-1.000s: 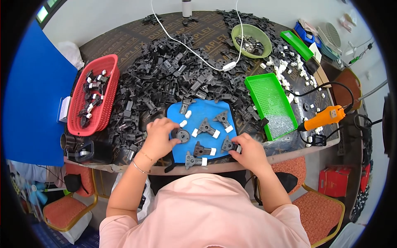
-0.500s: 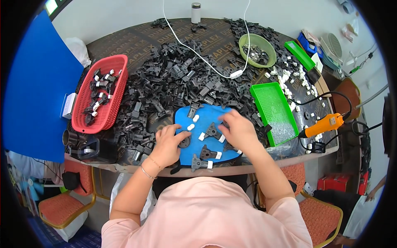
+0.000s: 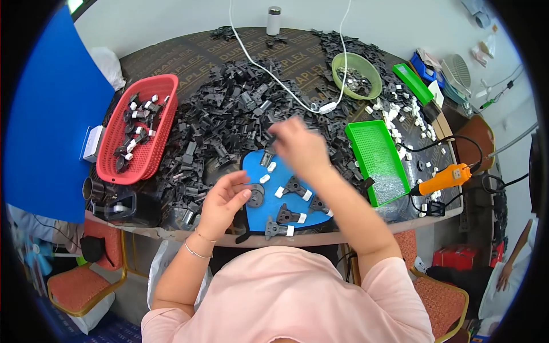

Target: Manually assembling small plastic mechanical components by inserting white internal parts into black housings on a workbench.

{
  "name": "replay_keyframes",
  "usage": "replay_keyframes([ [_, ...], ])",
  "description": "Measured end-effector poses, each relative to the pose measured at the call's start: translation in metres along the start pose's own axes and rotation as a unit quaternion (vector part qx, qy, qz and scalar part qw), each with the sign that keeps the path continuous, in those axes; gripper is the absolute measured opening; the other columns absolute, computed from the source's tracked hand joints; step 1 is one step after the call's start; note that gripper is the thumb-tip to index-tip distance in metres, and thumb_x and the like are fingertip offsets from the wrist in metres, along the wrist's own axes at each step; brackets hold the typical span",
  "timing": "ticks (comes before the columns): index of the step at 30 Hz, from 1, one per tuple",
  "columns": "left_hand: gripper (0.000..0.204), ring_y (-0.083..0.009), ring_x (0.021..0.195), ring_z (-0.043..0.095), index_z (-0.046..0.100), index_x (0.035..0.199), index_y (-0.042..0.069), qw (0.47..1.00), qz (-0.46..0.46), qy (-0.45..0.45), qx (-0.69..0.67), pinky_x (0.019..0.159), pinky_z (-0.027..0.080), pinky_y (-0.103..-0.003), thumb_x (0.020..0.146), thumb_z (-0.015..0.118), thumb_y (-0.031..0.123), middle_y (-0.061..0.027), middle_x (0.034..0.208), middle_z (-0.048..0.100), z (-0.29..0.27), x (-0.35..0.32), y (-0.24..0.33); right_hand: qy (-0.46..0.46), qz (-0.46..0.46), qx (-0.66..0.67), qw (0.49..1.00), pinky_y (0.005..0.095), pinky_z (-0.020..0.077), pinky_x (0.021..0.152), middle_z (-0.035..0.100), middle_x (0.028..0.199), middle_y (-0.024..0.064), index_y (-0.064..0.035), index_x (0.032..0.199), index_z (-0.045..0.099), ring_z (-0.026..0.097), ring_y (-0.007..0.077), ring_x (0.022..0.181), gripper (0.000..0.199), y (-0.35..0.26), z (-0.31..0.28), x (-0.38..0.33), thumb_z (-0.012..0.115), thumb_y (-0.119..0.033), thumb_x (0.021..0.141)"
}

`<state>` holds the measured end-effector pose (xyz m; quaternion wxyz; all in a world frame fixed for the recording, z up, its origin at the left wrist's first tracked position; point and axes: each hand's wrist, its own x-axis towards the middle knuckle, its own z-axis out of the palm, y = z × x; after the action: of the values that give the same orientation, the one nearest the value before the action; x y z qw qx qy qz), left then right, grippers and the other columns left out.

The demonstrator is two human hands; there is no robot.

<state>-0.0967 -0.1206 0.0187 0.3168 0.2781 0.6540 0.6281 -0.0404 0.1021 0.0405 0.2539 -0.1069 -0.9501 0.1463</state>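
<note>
My left hand [image 3: 223, 200] is over the left edge of a blue mat [image 3: 264, 216], thumb and fingers apart. Right beside its thumb lies a round black disc [image 3: 256, 195]. My right hand [image 3: 300, 150] is above the mat's far edge, by the near side of a heap of black plastic parts [image 3: 246, 108]. Motion smears its fingers, so what they hold, if anything, cannot be made out. Two small white pieces [image 3: 265, 179] rest on the mat. Several black brackets with white ends, among them a three-armed one [image 3: 295, 187], lie to their right and nearer me.
A pink basket [image 3: 166, 128] with black-and-white parts stands left. To the right are a green tray [image 3: 357, 151], an orange electric screwdriver [image 3: 443, 179] with a black cord, and scattered white pieces [image 3: 400, 108]. A green bowl [image 3: 337, 66] holds small metal parts. A white cable [image 3: 257, 64] crosses the heap.
My right hand has moved left and away from me, from the brackets to the heap's near edge. My left hand has drawn back slightly from the disc, its fingers lifted.
</note>
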Motion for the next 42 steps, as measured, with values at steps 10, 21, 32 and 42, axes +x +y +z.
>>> replay_keyframes([
  [10, 0.034, -0.0163, 0.098, 0.06, 0.048, 0.127, 0.004, 0.94, -0.058, 0.015, -0.336, 0.081, 0.053, -0.032, 0.093, 0.053, 0.002, -0.0072, 0.109, 0.06, 0.011, 0.002, -0.018, -0.087, 0.008, 0.414, 0.906, 0.029, 0.0518, 0.058, 0.061, 0.103, 0.0068, -0.0099, 0.106, 0.064, 0.062, 0.0183, 0.066, 0.031, -0.041, -0.004, -0.062, 0.067, -0.006, 0.075],
  [21, 0.026, -0.0132, 0.087, 0.06, 0.052, 0.118, 0.006, 0.952, -0.062, 0.041, -0.297, 0.078, 0.052, -0.03, 0.092, 0.056, 0.004, -0.0039, 0.097, 0.061, -0.003, -0.002, -0.013, -0.151, 0.106, -0.119, 0.976, 0.0624, 0.0229, 0.106, 0.043, 0.14, 0.0178, -0.0151, 0.137, 0.046, 0.044, 0.0325, 0.128, 0.071, 0.038, 0.011, -0.022, 0.072, -0.043, 0.078],
  [32, 0.027, -0.0114, 0.084, 0.059, 0.054, 0.117, 0.005, 0.951, -0.063, 0.065, -0.297, 0.076, 0.052, -0.029, 0.091, 0.058, 0.002, -0.0027, 0.092, 0.059, -0.015, 0.001, -0.011, -0.137, 0.057, -0.031, 0.988, 0.0409, 0.0448, 0.098, 0.057, 0.124, 0.0118, -0.0141, 0.118, 0.063, 0.052, 0.0309, 0.116, 0.04, 0.106, 0.016, 0.03, 0.069, -0.015, 0.078],
  [42, 0.028, -0.0122, 0.091, 0.06, 0.054, 0.119, 0.005, 0.95, -0.07, 0.05, -0.302, 0.077, 0.053, -0.03, 0.092, 0.058, 0.004, -0.0039, 0.104, 0.06, -0.017, 0.007, -0.015, -0.146, 0.034, 0.096, 0.984, 0.0382, 0.0462, 0.095, 0.055, 0.119, 0.0113, -0.0128, 0.119, 0.063, 0.055, 0.0302, 0.111, 0.051, 0.075, -0.009, 0.02, 0.073, -0.005, 0.07],
])
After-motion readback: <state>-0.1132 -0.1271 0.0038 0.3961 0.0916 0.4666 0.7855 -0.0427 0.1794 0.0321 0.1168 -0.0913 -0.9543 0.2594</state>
